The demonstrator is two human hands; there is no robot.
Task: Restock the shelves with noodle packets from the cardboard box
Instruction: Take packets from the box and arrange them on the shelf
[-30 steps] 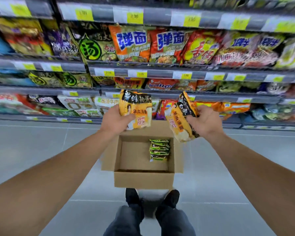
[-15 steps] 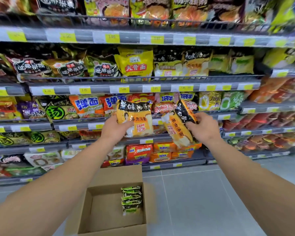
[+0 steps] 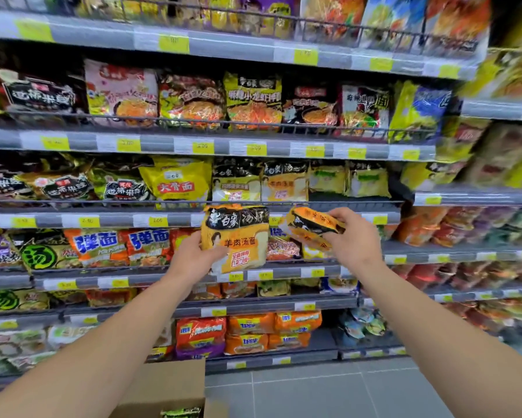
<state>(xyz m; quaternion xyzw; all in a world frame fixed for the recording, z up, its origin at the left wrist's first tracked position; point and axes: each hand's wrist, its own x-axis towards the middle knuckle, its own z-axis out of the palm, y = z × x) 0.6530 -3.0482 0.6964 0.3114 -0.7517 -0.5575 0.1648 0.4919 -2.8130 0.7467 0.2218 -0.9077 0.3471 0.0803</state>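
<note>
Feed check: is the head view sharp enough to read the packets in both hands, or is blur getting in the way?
Head view: the packet in the left hand, the upright packet, is sharp and its print legible; the tilted packet in the right hand is softer; the frame's right edge smears with motion blur; wide-angle distortion bows the shelf rails; lighting even, little glare.

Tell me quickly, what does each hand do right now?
Left hand: grips an upright orange noodle packet.
Right hand: grips a second orange packet, tilted.
</note>
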